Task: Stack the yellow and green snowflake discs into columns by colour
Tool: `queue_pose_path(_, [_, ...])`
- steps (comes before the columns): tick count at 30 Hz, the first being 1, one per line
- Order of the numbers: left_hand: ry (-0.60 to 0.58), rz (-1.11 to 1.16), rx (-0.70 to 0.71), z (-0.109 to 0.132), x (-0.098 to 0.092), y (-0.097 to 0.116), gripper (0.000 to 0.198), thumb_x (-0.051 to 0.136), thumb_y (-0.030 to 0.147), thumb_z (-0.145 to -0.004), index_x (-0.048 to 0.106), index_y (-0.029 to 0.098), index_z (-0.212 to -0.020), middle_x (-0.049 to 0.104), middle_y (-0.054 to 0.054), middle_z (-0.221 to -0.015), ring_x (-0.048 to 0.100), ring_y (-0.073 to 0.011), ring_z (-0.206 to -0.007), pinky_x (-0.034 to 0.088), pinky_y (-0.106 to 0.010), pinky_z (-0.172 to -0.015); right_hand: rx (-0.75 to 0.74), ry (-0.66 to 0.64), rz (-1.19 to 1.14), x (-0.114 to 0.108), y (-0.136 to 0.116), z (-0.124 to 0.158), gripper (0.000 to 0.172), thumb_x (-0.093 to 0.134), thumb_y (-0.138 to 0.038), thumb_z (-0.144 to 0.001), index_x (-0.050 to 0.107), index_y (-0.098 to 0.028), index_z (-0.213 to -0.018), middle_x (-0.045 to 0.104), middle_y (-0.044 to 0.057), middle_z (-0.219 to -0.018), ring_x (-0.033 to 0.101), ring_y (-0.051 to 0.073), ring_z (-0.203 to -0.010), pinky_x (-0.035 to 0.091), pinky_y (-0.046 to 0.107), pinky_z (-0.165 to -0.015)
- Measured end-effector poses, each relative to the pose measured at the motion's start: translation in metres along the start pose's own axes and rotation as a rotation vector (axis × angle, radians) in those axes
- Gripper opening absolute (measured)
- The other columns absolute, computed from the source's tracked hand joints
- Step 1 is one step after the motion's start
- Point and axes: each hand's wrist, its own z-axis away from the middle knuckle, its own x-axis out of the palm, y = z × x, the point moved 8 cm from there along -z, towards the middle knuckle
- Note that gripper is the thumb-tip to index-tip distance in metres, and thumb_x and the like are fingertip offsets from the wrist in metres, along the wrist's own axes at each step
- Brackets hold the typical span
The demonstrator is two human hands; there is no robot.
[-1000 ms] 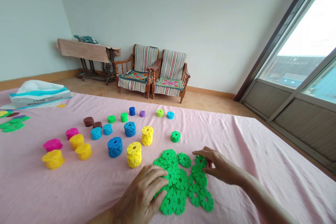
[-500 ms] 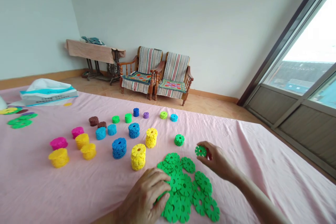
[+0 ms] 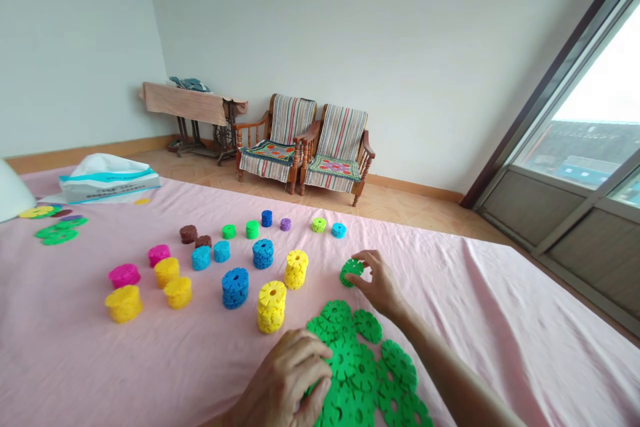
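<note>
Green plastic discs (image 3: 357, 373) heaped, left hand (image 3: 285, 380) curled on them, right hand (image 3: 373, 283) pinching a small green stack (image 3: 351, 271), five yellow stacks (image 3: 271, 307) nearby

Pale grey-green painted walls (image 3: 320, 60) meet at a corner, with a wooden baseboard (image 3: 415, 190) along their base above a tan tiled floor (image 3: 400, 207). Against the far wall: a cloth-draped cast-iron treadle sewing table (image 3: 187, 103) and two turned-wood armchairs with striped covers (image 3: 295, 163). At right, a dark-framed glazed window (image 3: 595, 140) admits daylight above brown lower panels (image 3: 555, 220).
</note>
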Motion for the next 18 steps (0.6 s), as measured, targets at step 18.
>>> queue_pose_path(18, [0.039,-0.044,0.035,-0.0037,-0.0051,0.0053,0.015,0.051,0.009,-0.085,0.062,0.02,-0.08,0.065,-0.003,-0.084,0.058,-0.0159,-0.082,0.049,-0.027,-0.078,0.057,-0.071,0.018,0.0112,0.0073,-0.0004,0.03,0.066,-0.033,-0.071,0.062,-0.019,-0.097,0.056,0.005,-0.099,0.06,0.017,-0.08,0.05,0.035,-0.074])
